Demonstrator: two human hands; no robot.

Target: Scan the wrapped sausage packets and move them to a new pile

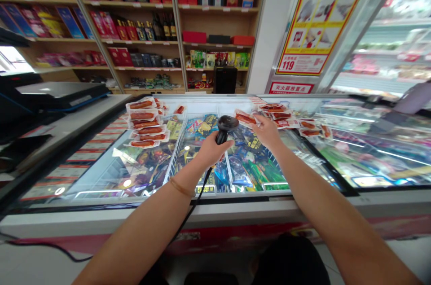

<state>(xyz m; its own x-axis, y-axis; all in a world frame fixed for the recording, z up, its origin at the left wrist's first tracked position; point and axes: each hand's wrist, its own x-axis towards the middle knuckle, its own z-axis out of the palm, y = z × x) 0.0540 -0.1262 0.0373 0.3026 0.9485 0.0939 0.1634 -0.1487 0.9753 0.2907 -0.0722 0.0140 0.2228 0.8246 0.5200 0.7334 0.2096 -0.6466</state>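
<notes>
My left hand (pixel 213 149) is wrapped round the handle of a black barcode scanner (pixel 227 123), whose cable runs down past my forearm. To the right, my right hand (pixel 267 132) pinches a sausage pack (pixel 245 117) by its right end, just beside the scanner head. Several sausage packs (pixel 145 124) lie in an overlapping row on the freezer glass at the left. Behind and right of my right hand is a pile of more sausage packs (pixel 282 115). A few loose packs (pixel 311 129) lie farther right.
Beneath the packs is a glass-topped chest freezer (pixel 232 205) with wire baskets of wrapped goods. A flat scale (pixel 62 94) stands on the counter at left. Shelves (pixel 131 42) of boxes and bottles line the back. Another freezer section (pixel 380 141) is at right.
</notes>
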